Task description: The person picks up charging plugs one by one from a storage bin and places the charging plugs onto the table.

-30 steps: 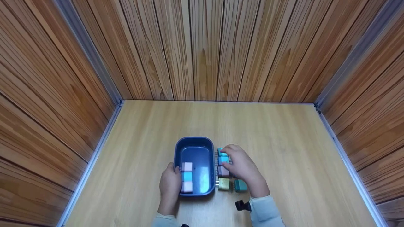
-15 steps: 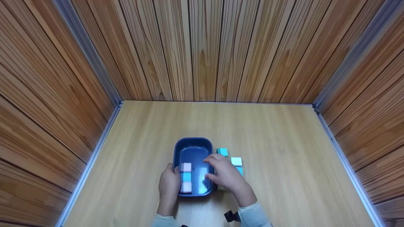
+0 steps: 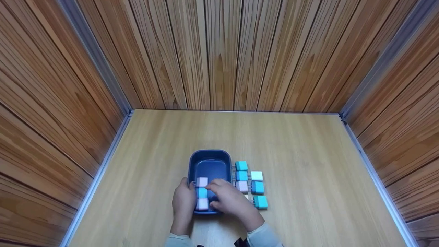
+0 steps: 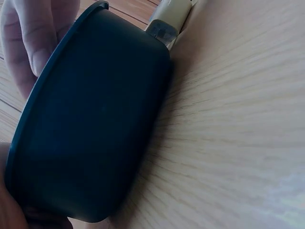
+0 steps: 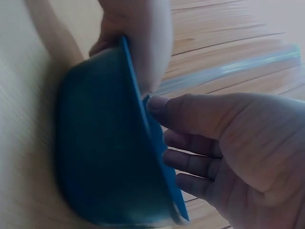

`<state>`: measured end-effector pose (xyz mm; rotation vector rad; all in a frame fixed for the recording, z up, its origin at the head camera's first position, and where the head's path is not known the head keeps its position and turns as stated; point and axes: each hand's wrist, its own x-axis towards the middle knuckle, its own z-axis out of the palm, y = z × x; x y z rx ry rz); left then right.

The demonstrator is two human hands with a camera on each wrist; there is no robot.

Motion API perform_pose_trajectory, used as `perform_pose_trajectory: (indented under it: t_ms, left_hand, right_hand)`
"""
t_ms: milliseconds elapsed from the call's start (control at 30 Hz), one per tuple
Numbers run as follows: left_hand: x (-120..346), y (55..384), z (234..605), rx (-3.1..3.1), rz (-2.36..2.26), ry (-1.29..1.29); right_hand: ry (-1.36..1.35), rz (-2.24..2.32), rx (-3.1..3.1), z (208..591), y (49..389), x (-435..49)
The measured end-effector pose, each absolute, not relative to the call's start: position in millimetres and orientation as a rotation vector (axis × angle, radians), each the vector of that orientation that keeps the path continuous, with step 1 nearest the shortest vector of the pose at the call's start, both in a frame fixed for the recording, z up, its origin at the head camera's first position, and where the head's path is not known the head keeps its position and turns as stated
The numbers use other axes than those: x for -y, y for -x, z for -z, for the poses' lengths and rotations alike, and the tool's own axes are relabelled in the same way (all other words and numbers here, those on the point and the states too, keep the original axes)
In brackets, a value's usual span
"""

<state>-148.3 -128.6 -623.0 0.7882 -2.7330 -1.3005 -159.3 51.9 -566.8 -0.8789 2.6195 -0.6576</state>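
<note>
My left hand [image 3: 184, 200] grips the dark blue tray [image 3: 210, 154] by its left side, thumb over the rim. Inside, along the left wall, lie a pink block [image 3: 202, 181], a light blue block [image 3: 202, 192] and a second pink block [image 3: 202, 204]; one shows thin metal at its end. My right hand [image 3: 230, 199] reaches over the tray from the right, fingertips close beside these blocks. In the right wrist view its thumb and fingers stand apart at the tray's rim, with nothing visible between them. The hand hides part of the tray floor.
Right of the tray, several small blocks with thin metal ends lie in two columns, among them a teal block [image 3: 241, 166], a blue block [image 3: 257, 187] and a pale mint block [image 3: 256, 175]. Wood-panelled walls [image 3: 223, 55] enclose the wooden table [image 3: 301, 147].
My right hand has moved left from the blocks on the table, across the rim, to the blocks inside the tray. The left hand keeps hold of the tray in nearly the same place.
</note>
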Motion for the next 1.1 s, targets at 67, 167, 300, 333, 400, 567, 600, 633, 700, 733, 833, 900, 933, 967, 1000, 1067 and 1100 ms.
perform_pose_trajectory:
  t_ms: [67, 167, 300, 333, 400, 567, 600, 633, 700, 733, 833, 900, 933, 967, 1000, 1067, 1100]
  left_hand:
    - [129.1, 148.1, 623.6, 2.729, 1.293, -0.777]
    - [129.6, 147.4, 623.5, 2.721, 1.299, -0.767]
    - [129.7, 146.6, 623.6, 2.718, 1.276, -0.739]
    - [129.7, 146.5, 623.7, 2.719, 1.266, -0.73]
    - [129.8, 146.5, 623.7, 2.719, 1.242, -0.709]
    - [130.3, 146.6, 624.3, 2.719, 1.225, -0.688]
    - [130.3, 146.6, 624.5, 2.72, 1.221, -0.684]
    - [130.4, 146.5, 624.2, 2.722, 1.226, -0.687]
    - [130.4, 146.5, 623.9, 2.722, 1.241, -0.692]
    - [130.4, 146.4, 623.6, 2.722, 1.243, -0.696]
    - [130.3, 146.6, 622.5, 2.718, 1.257, -0.708]
    - [130.1, 146.9, 622.4, 2.713, 1.249, -0.71]
    - [129.9, 146.9, 622.2, 2.713, 1.243, -0.712]
    - [129.8, 147.0, 622.3, 2.713, 1.239, -0.71]
    - [129.6, 147.1, 622.2, 2.712, 1.237, -0.711]
    - [129.5, 146.8, 622.1, 2.712, 1.233, -0.713]
    - [129.5, 146.8, 622.1, 2.713, 1.231, -0.712]
  right_hand:
    - [0.904, 0.636, -2.617, 570.1, 158.8, -49.0]
    - [0.921, 0.621, -2.608, 573.7, 158.0, -45.8]
    - [0.962, 0.599, -2.612, 577.7, 157.1, -42.0]
    - [0.976, 0.594, -2.615, 578.2, 156.7, -41.2]
    - [1.009, 0.584, -2.624, 579.1, 156.0, -40.1]
    - [1.05, 0.583, -2.626, 579.9, 154.7, -40.0]
    - [1.047, 0.587, -2.622, 579.8, 154.7, -40.1]
    - [1.04, 0.591, -2.616, 579.5, 154.7, -40.1]
    - [1.028, 0.597, -2.606, 578.4, 154.9, -39.8]
    - [1.026, 0.597, -2.603, 577.9, 155.0, -39.3]
    - [1.015, 0.601, -2.596, 576.6, 155.3, -36.9]
    - [1.016, 0.601, -2.593, 576.3, 155.4, -34.8]
    - [1.014, 0.604, -2.59, 576.6, 155.6, -33.6]
    - [1.012, 0.613, -2.586, 576.6, 155.7, -32.5]
    - [1.013, 0.614, -2.582, 576.7, 155.7, -31.3]
    - [1.015, 0.613, -2.578, 576.9, 155.7, -29.0]
    - [1.019, 0.607, -2.578, 576.9, 155.7, -27.9]
